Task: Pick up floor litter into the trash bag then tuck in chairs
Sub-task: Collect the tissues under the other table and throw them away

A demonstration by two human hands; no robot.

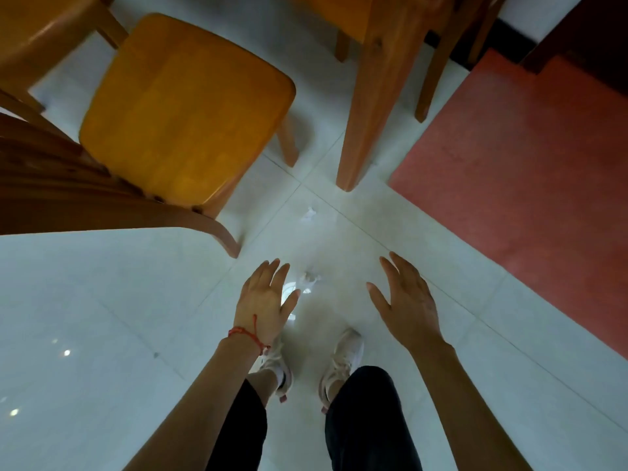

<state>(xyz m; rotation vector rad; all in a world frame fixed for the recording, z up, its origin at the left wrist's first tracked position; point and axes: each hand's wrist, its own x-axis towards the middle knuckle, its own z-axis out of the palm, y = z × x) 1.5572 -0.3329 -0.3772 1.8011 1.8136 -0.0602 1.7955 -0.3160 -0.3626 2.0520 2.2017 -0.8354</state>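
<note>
Two small crumpled white paper scraps lie on the pale tiled floor. One scrap (308, 214) is near the table leg. The other scrap (310, 277) lies between my hands, close to my left fingertips. My left hand (266, 302), with a red string bracelet at the wrist, hovers open above the floor. My right hand (406, 297) is open too, fingers spread, holding nothing. A wooden chair (183, 107) with a yellow-orange seat stands pulled out at the upper left. No trash bag is in view.
A thick wooden table leg (368, 107) stands beyond the far scrap. A red mat (530, 171) covers the floor at right. Another chair (37, 25) shows at the top left. My white shoes (341, 360) stand just below my hands.
</note>
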